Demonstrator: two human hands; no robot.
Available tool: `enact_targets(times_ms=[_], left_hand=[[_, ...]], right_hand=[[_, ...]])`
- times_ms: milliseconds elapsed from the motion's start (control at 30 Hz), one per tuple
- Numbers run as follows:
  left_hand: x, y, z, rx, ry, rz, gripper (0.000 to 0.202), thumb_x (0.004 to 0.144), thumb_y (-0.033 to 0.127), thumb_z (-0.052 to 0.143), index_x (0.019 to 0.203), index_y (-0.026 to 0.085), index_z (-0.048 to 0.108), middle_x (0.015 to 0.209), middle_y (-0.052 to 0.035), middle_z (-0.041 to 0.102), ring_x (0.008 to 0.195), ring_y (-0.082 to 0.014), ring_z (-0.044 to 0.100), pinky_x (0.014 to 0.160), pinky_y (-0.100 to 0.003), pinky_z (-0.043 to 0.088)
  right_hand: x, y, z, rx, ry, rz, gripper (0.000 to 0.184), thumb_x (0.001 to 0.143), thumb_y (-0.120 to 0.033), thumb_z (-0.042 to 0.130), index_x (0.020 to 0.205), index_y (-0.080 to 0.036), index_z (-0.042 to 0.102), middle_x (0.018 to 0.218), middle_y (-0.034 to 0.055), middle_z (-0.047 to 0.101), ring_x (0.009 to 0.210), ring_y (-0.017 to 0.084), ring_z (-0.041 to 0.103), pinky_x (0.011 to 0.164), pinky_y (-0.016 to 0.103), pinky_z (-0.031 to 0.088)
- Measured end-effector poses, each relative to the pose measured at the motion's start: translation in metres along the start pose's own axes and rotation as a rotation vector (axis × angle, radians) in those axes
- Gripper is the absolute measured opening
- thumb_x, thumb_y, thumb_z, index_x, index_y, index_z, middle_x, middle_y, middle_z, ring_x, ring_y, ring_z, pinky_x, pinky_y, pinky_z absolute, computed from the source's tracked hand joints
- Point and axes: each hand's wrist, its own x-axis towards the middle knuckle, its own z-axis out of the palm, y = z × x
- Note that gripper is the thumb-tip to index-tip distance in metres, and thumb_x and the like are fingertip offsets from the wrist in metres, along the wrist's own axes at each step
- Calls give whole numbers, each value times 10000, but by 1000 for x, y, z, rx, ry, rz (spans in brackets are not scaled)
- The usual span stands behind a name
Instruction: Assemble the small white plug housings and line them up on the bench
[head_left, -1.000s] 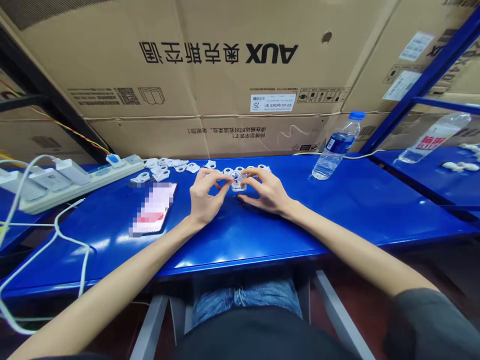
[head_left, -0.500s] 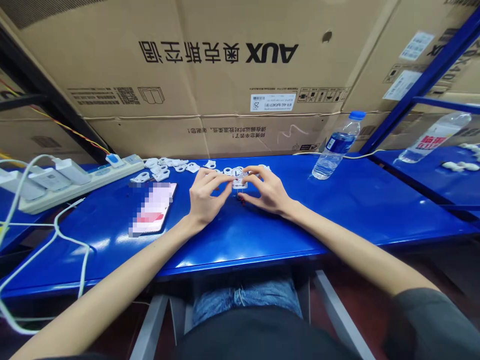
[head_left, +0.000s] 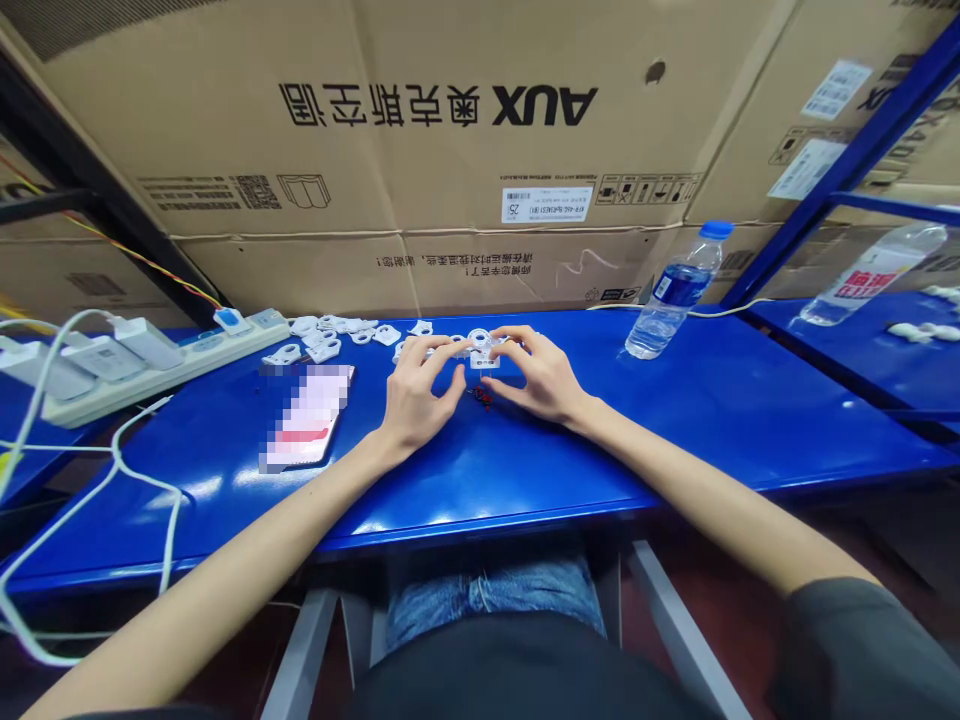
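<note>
Between my hands is a small white plastic part [head_left: 484, 358] with a round ring at its top and a row of small holes along its lower edge. My left hand [head_left: 421, 390] has its index fingertip at the part's left side, with the thumb bent below it. On the other side, my right hand [head_left: 541, 378] grips the part with its curled fingers, its thumb under the lower edge by thin wire-like legs. Small red pieces [head_left: 484, 398] lie on the table just beneath. Several similar white parts [head_left: 324, 345] are scattered behind and left of my hands.
A phone [head_left: 311, 415] lies on the blue table [head_left: 510, 480] at left, near a power strip [head_left: 172, 370] with chargers and a loose white cable [head_left: 176, 490]. A water bottle [head_left: 671, 295] stands at right, another bottle [head_left: 870, 275] beyond the blue frame. Cardboard [head_left: 420, 170] walls the back.
The white part has turned, and its ring now shows more clearly above the holed edge. My left thumb has dropped away from the part, and my left hand has shifted slightly.
</note>
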Motion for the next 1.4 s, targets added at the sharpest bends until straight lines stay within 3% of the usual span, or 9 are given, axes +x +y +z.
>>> enact_targets(times_ms=[100,267,367,500,700,933,1200,1400], left_hand=[[0,-3,0,-23,-51,-15,215,980,226,583,1163,206,693,1116,-86,703,1052,-235,651,872,-382,574],[-2,-6,0,-32,-384,22,231,975,342,621,1165,220,670,1136,-84,705,1115,-269,654,935,-424,562],[-3,-6,1,-26,-518,56,316,970,418,632,1222,229,661,1200,-98,688,1147,-292,641,1007,-473,539],[-3,-7,1,-31,-583,103,300,951,399,645,1203,242,688,1190,-95,681,1127,-291,629,1008,-474,533],[-2,-8,0,-28,-607,134,244,973,392,620,1142,239,709,1173,-89,676,1092,-274,612,998,-461,519],[-2,-7,0,-27,-601,140,208,990,373,601,1101,238,714,1150,-83,676,1080,-265,607,978,-445,520],[-2,-7,1,-11,-581,124,210,986,382,608,1104,241,710,1149,-85,682,1059,-271,613,969,-461,524],[-3,-9,2,-3,-564,116,271,979,388,628,1192,228,678,1196,-100,680,1132,-295,610,1007,-472,520]], right_hand=[[3,20,-7,-30,-12,66,269,976,-444,678,1147,-238,656,1359,117,664,1216,286,643,995,454,546],[-5,86,-23,-53,-29,301,275,958,-430,673,1150,-236,643,1305,106,690,1227,315,628,1059,491,517],[-16,120,-28,-31,-135,407,279,954,-448,665,1125,-228,653,1225,105,726,1163,320,657,1054,501,515],[-25,140,-30,-31,-256,492,310,942,-447,663,1147,-216,669,1247,111,739,1157,333,668,1038,512,520],[-30,146,-31,-55,-411,551,315,931,-413,683,1188,-233,699,1245,96,758,1187,333,671,1045,512,529],[-28,146,-33,-15,-443,525,355,914,-363,685,1240,-223,683,1280,118,744,1185,331,693,1050,516,542],[-20,115,-29,-148,-372,401,619,901,-447,710,1458,-215,573,1479,150,619,1316,399,595,1099,589,499],[-19,100,-20,-195,-387,321,543,950,-471,668,1426,-216,616,1472,155,617,1331,403,561,1079,601,494]])
